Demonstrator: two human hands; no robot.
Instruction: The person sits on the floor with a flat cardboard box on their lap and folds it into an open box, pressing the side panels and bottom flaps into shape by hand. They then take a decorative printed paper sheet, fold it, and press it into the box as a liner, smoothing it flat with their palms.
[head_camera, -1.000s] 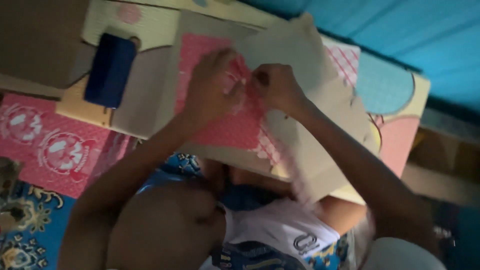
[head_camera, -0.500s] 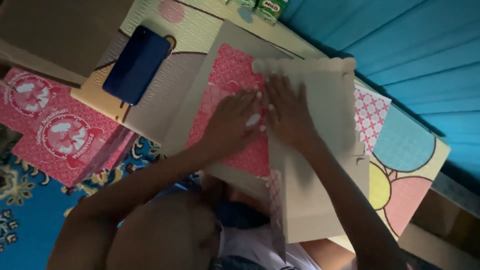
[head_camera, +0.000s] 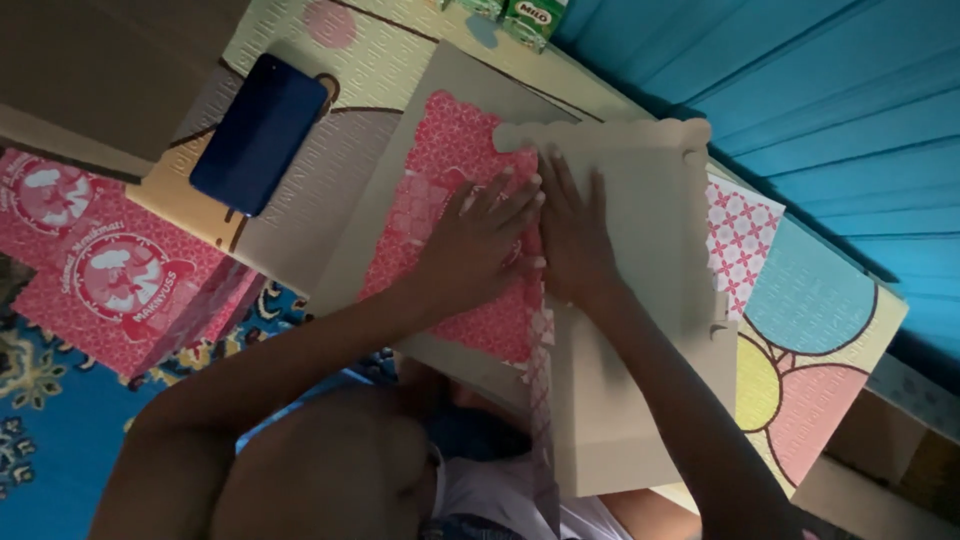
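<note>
A flat cardboard box blank (head_camera: 450, 160) with a pink lattice print lies on a low pastel table (head_camera: 830, 300). Its plain beige flap (head_camera: 640, 190), scalloped along the far edge, is folded over the printed side. My left hand (head_camera: 478, 245) lies flat on the pink print beside the fold. Right next to it, my right hand (head_camera: 572, 240) presses palm down on the beige flap. The fingertips of both hands meet along the fold line. Neither hand grips anything.
A dark blue phone (head_camera: 260, 135) lies on the table's left part. Red-and-pink printed flat boxes (head_camera: 90, 260) are stacked at the left on a blue patterned mat (head_camera: 40, 430). Green drink cartons (head_camera: 525, 15) stand by the blue plank wall (head_camera: 800, 90).
A second ago both hands pinched the raised flap near its fold. It now lies flat over the pink print with both palms pressed on it. The view has shifted.
</note>
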